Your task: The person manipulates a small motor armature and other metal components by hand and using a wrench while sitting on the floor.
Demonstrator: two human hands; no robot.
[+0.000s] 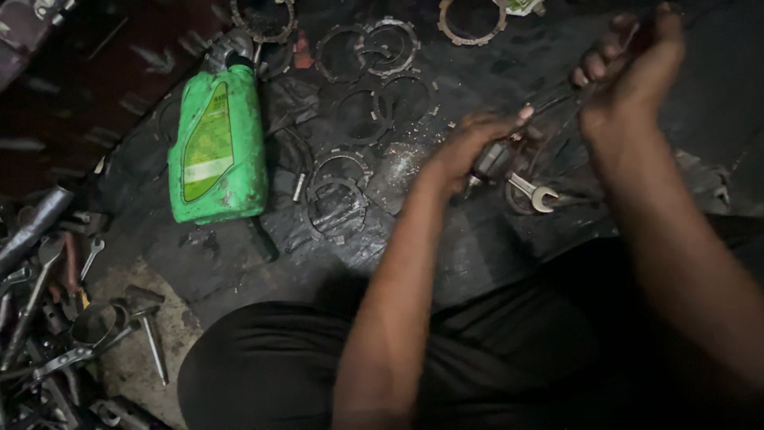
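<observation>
We see our left hand closed around a small dark metal part, just above a shiny wrench on the black mat. A thin dark rod runs from that part toward two o'clock, up to our right hand, which pinches its far end. The part looks greasy and blurry, and both hands touch it.

Two hands working a small metal part above a dark, greasy mat

The left hand grips a small metal part; the right hand, at its two o'clock, pinches thin wires. An open-end spanner lies just below. Toothed rings scatter at nine o'clock, a green oil bottle beyond them, loose tools at seven o'clock.
</observation>
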